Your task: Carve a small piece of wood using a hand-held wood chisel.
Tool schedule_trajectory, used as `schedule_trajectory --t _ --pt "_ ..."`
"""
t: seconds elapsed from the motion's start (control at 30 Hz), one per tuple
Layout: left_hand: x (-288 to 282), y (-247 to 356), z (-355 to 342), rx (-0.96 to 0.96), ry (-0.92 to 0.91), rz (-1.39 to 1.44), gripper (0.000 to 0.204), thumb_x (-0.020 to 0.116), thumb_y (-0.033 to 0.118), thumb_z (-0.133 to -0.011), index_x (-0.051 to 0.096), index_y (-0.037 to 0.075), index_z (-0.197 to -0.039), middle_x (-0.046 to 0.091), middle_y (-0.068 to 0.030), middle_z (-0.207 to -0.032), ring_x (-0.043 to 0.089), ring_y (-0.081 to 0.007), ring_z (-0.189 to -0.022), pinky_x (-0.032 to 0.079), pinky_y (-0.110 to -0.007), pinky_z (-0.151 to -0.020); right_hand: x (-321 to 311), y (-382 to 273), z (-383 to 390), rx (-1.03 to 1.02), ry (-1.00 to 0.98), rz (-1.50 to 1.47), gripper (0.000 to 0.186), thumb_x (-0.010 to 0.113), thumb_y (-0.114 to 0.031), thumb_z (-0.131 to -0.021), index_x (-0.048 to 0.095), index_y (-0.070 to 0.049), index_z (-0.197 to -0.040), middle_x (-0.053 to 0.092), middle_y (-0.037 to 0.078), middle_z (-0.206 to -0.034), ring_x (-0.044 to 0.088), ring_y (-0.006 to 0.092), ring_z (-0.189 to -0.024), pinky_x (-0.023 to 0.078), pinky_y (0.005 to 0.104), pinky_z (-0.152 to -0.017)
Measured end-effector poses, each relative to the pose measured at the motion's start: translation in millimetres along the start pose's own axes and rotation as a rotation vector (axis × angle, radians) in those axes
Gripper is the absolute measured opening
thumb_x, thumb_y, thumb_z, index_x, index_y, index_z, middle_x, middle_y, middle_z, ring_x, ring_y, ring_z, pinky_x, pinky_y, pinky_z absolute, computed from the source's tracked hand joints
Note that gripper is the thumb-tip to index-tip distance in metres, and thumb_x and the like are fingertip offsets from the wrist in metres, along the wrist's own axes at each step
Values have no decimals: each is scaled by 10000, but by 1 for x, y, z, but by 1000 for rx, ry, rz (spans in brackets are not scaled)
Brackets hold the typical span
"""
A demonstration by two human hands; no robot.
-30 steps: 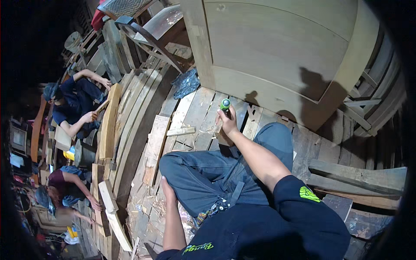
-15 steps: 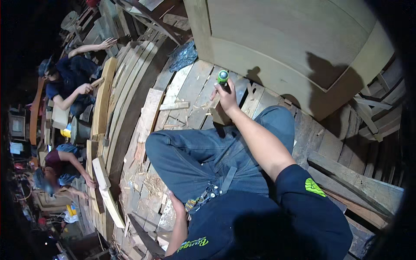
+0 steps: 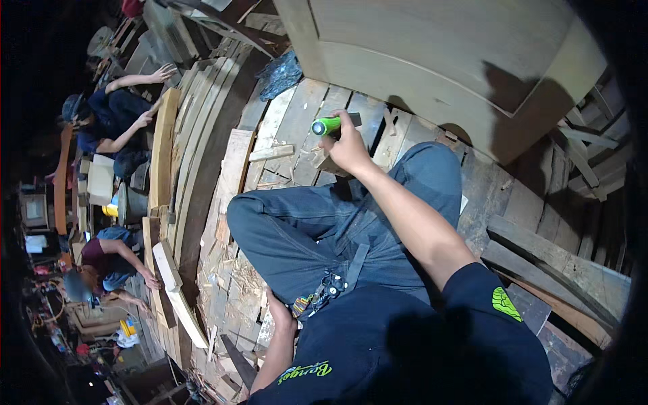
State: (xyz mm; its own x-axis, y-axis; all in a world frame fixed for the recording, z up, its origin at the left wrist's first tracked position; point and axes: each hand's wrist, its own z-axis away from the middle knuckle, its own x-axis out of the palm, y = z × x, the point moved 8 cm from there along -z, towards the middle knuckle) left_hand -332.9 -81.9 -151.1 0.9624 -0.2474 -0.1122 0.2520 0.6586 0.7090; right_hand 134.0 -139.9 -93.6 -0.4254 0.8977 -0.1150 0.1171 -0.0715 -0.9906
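Holding: right hand [image 3: 348,150] wrapped round a green-and-black tool [image 3: 326,126], tipped sideways.
Tool's place: above plank floor [image 3: 305,111], ahead of the sitter's crossed legs [image 3: 287,226].
Left hand [image 3: 281,316]: beside legs; fingers partly hidden from me, can't tell its grip.
Nearby: wooden block [image 3: 327,164] by right hand; shavings [image 3: 247,275] left of legs.

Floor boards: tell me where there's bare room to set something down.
Mostly bare: the boards between the blue plastic and the green tool, and those between the right knee and the beam. Crowded: around the left knee, with shavings and a loose plank.
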Motion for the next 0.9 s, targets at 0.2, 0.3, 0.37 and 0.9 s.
schedule_trajectory --t 0.2,0.3,0.37,0.9 --pt "0 -25 1 -205 -88 -31 684 237 589 -1050 416 112 -1507 508 -94 -1486 501 -314 -1345 421 -492 -1106 -11 16 -2 -42 146 -112 359 592 52 -883 432 -48 -1189 683 114 -869 731 210 -797 552 338 -730" --pt "-1 -29 -10 -275 -150 28 635 249 533 -1056 437 112 -1492 525 -95 -1470 511 -319 -1329 425 -490 -1100 -10 14 -2 -60 142 -122 358 595 52 -879 430 -43 -1182 670 114 -873 733 207 -804 554 337 -734" --pt "-4 -26 -10 -224 -107 12 595 267 480 -1057 453 102 -1477 536 -103 -1456 524 -319 -1310 431 -493 -1091 -10 14 1 -39 139 -136 363 599 51 -878 427 -42 -1183 662 115 -888 733 206 -806 555 337 -734" --pt "57 125 51 762 -26 -546 683 587 199 -968 287 13 -1552 297 -193 -1605 265 -293 -1493 206 -477 -1215 -13 16 12 -80 233 -96 422 655 -4 -879 427 -72 -1226 675 121 -968 738 242 -865 575 341 -741"
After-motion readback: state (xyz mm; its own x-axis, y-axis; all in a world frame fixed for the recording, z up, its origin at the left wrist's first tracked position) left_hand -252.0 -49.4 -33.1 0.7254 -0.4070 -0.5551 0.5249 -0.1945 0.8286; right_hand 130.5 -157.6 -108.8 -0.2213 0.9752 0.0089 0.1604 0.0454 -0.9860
